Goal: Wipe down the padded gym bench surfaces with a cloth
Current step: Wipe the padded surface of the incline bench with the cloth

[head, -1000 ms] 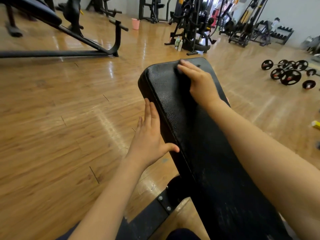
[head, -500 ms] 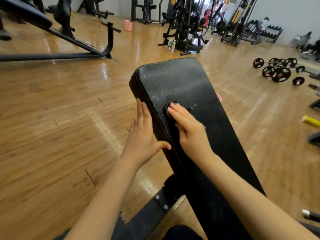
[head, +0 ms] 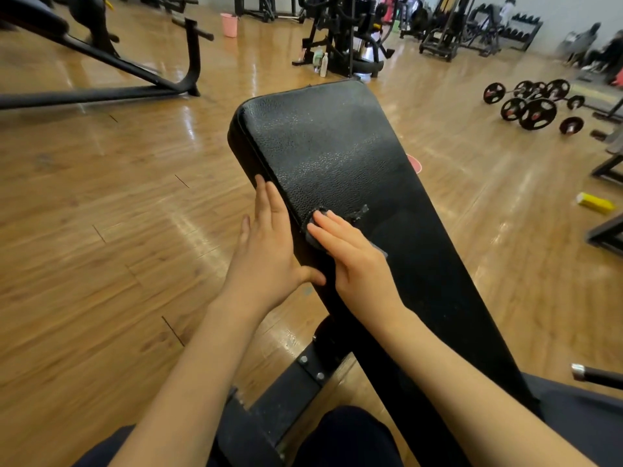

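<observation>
A black padded bench back [head: 337,136] slopes away from me in the middle of the head view. My right hand [head: 357,264] lies flat on its left part, pressing a dark cloth [head: 357,214] onto the pad; only the cloth's edges show around the fingers. My left hand [head: 269,251] rests with straight fingers against the pad's left side edge, its thumb hooked onto the pad, and it holds nothing.
The bench's black steel frame [head: 286,392] runs below the pad. Another machine frame [head: 135,79] stands on the wooden floor at the left. Weight plates [head: 536,109] lie at the right, a yellow object [head: 595,203] further right, bottles [head: 322,62] and machines behind.
My right hand slid the cloth from the pad's far end back toward me to mid-pad. The left hand kept its place on the side edge.
</observation>
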A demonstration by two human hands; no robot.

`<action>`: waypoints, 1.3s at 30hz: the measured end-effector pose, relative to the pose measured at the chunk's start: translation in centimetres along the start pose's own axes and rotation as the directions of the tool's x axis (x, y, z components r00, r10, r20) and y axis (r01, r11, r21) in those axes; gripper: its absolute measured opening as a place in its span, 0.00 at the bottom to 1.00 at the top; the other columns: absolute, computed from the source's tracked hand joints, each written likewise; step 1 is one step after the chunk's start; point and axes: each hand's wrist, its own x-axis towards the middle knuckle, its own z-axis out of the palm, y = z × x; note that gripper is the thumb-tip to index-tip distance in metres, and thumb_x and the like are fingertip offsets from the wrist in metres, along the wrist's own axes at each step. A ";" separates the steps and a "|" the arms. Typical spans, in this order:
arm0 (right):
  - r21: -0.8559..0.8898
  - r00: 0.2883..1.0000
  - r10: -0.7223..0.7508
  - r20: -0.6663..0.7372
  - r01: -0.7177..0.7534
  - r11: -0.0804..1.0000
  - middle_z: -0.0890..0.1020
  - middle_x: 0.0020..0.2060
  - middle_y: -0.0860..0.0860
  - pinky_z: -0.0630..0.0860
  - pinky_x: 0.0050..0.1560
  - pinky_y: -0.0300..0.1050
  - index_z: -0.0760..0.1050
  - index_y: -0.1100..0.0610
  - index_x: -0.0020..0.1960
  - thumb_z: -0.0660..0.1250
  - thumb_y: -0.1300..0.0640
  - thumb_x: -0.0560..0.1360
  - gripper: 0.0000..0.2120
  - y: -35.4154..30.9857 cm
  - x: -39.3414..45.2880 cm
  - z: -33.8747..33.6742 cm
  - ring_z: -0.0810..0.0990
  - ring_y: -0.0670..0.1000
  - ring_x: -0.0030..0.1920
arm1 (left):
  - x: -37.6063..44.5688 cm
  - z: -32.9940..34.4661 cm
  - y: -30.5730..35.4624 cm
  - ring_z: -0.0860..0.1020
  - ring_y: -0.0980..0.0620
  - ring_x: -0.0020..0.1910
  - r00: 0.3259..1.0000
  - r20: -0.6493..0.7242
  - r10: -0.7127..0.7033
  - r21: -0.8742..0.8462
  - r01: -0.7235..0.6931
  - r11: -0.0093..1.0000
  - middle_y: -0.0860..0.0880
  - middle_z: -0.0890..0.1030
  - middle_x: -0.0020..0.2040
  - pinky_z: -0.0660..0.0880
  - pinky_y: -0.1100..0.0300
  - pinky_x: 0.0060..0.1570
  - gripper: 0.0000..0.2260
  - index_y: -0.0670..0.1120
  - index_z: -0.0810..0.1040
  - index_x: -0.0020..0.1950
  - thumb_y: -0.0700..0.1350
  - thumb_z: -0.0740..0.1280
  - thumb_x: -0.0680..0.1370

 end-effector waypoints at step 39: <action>0.023 0.953 0.298 -0.044 -0.298 0.954 0.75 0.64 0.57 0.61 0.69 0.41 0.75 0.64 0.62 0.58 0.75 0.71 0.22 2.8 0.9 -3.0 0.68 0.53 0.68 | -2.4 1.5 2.0 0.45 0.43 0.77 0.997 0.041 -0.061 0.049 0.059 0.997 0.44 0.30 0.75 0.50 0.55 0.73 0.63 0.40 0.30 0.75 0.56 0.77 0.63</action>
